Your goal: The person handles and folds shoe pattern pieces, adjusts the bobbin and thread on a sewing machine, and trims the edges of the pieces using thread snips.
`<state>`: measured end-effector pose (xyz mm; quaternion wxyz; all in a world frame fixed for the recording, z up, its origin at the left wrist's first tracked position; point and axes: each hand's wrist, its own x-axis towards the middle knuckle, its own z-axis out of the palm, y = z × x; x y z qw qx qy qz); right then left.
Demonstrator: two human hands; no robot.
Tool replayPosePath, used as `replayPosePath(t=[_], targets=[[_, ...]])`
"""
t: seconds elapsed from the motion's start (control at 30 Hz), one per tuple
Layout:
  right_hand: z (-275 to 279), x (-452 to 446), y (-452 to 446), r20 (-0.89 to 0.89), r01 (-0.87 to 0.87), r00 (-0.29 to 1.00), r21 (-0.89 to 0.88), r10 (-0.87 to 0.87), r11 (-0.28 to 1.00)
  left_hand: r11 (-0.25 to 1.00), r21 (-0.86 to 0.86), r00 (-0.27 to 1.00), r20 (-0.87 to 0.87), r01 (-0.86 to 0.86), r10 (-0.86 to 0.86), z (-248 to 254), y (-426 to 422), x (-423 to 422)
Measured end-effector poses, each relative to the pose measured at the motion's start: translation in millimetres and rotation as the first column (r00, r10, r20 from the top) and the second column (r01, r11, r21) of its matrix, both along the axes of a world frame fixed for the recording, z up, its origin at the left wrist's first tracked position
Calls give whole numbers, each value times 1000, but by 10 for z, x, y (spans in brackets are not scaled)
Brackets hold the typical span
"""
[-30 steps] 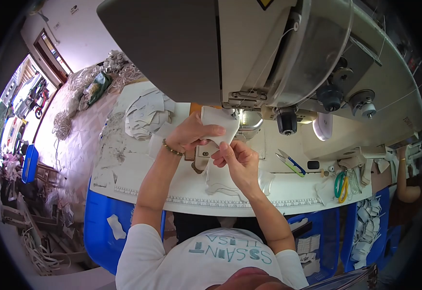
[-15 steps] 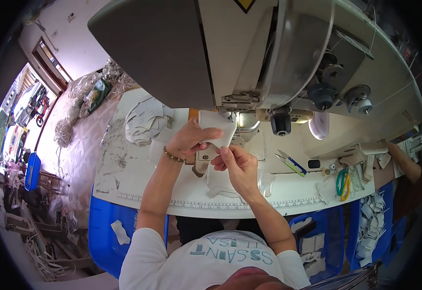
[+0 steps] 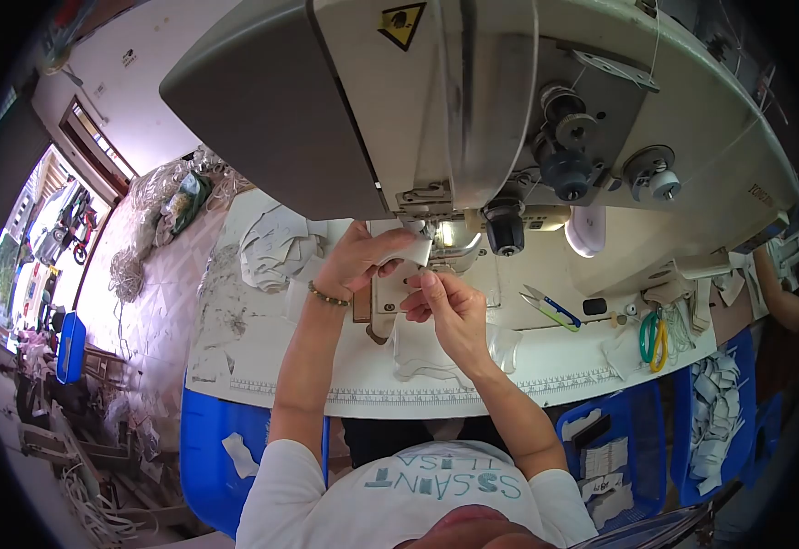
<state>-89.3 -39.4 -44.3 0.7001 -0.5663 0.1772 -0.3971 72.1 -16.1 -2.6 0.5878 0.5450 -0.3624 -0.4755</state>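
A small white fabric piece is under the sewing machine's needle area, curled up toward me. My left hand, with a beaded bracelet on the wrist, grips it from the left, thumb on top. Just below and to the right, my right hand has thumb and forefinger pinched at the piece's lower corner; the exact contact is small and hard to see. Beneath my right hand, translucent white pieces lie on the machine table.
A pile of white cut pieces lies at left. Snips, yellow-handled scissors and a measuring tape strip are on the table. Blue bins stand below its front edge. Another person's arm shows at far right.
The view has shifted, so the machine head sits further left and shows more. The fabric piece is tilted and shows a smaller face. Both hands keep nearly the same pose.
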Motion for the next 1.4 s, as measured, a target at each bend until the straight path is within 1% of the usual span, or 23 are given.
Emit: replayPosePath(t=[0.07,0.1,0.17,0.2,0.27,0.3,0.37,0.4,0.47,0.5,0.53,0.57,0.7,0.77,0.8,0.93,0.97,1.07,1.13,1.23,1.27,1.33,1.4], targets=[[-45,-34,24,-30,-8,1000,6,8,1000,982,-133,991,18,-131,135,6,21,-65],[-68,-47,26,-29,-7,1000,9,7,1000,983,-130,991,20,-130,133,-23,13,-43],[-109,-72,36,-42,-31,999,17,32,999,906,-376,965,93,-194,245,-126,-14,88],[-126,-81,48,-44,-30,999,21,31,999,908,-372,965,92,-194,244,-162,-27,178],[-155,-96,65,-81,-46,996,24,48,999,928,-323,815,476,-187,330,-202,-49,329],[-175,-105,73,-83,-47,995,27,49,999,928,-321,816,475,-189,330,-122,-27,259],[-205,-114,76,-88,-66,994,17,67,998,942,-322,891,394,-96,226,133,13,74],[-210,-116,77,-88,-65,994,18,66,998,942,-321,891,394,-96,225,64,-13,175],[-218,-128,75,-103,-76,992,28,79,997,908,-383,636,746,168,197,-135,-97,460],[-220,-135,74,-104,-74,992,29,77,997,908,-383,637,745,169,195,-81,-90,410],[-221,-141,72,-122,-78,989,31,81,997,958,-286,872,473,17,125,36,-68,311],[-223,-146,71,-140,-81,986,34,85,996,988,-131,987,125,-87,103,130,-44,219],[-217,-172,57,-127,-57,990,63,65,996,968,-103,958,155,-228,242,131,121,16],[-221,-170,48,-70,12,997,-1,-12,1000,919,-334,977,-83,-211,194,-69,227,33],[-221,-179,35,-71,-13,997,32,15,999,928,-330,985,-80,-173,155,-47,318,-27],[-248,-103,46,-16,4,1000,35,-4,999,928,-302,975,-32,-217,218,-130,507,-153],[-244,-84,64,-20,-5,1000,40,5,999,930,-299,972,33,-212,232,-141,535,-163],[-251,-62,103,-2,48,999,-32,-48,998,938,-285,954,165,-196,250,-112,613,-212],[-279,-101,95,-156,122,972,-311,-177,943,944,-275,942,230,-180,247,-87,647,-263],[-280,-109,58,-38,151,985,-314,-171,937,961,-254,919,342,-114,199,-98,679,-328],[-282,-124,58,-43,153,984,-311,-175,938,966,-241,924,339,-95,176,-111,689,-344],[-274,-153,50,1,-9,1000,-10,9,1000,970,-229,930,333,-78,153,-123,706,-364],[-272,-160,46,6,-39,999,-6,39,999,974,-225,974,210,-35,83,-122,730,-364]])
